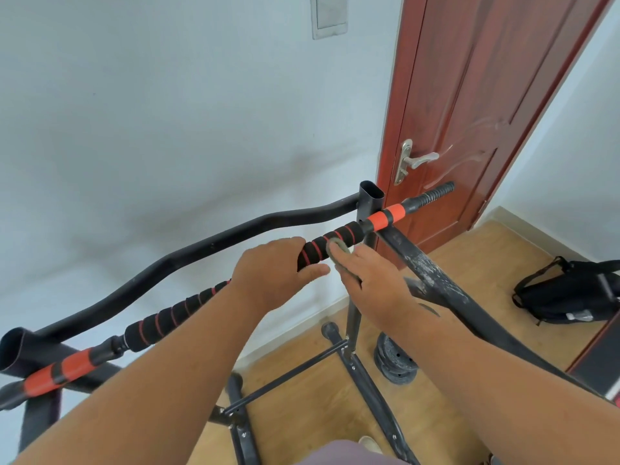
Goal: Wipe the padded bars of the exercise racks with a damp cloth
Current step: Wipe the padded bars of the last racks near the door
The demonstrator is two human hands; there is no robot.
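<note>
— While the wall (151, 112) fills the frame from nine to twelve o'clock, what takes the rest?

— A red door (476, 95) runs from twelve down to three, its handle (417, 160) near the middle. Wood floor (469, 263) spreads from three to six.

— And the rack?

— The rack (355, 370) is black steel, its feet on the floor at six. A bent black tube (201, 245) crosses from eight o'clock up to the post (370, 196) at centre. Just in front of it runs the bar (339, 237), padded in black foam with red spiral stripes and orange bands at both ends; it slants from eight o'clock up towards two.

— Where are the hands?

— Both meet on the bar at centre. The left hand (271, 271) curls over the foam, fingers on the far side, thumb below. The right hand (372, 280) sits just at its three o'clock, fingers fairly straight, pressing the cloth (337, 248) against the pad.

— The cloth itself?

— A small greyish wad, mostly hidden under the right fingers, touching the foam just right of the left hand. Whether the thumb pinches it I cannot tell.

— Anything smaller?

— A black bag (570, 290) lies on the floor at three o'clock, by the wall. Grey weight plates (397, 362) are stacked at five, beside the rack's upright. A panel (330, 13) hangs on the wall at twelve.
</note>
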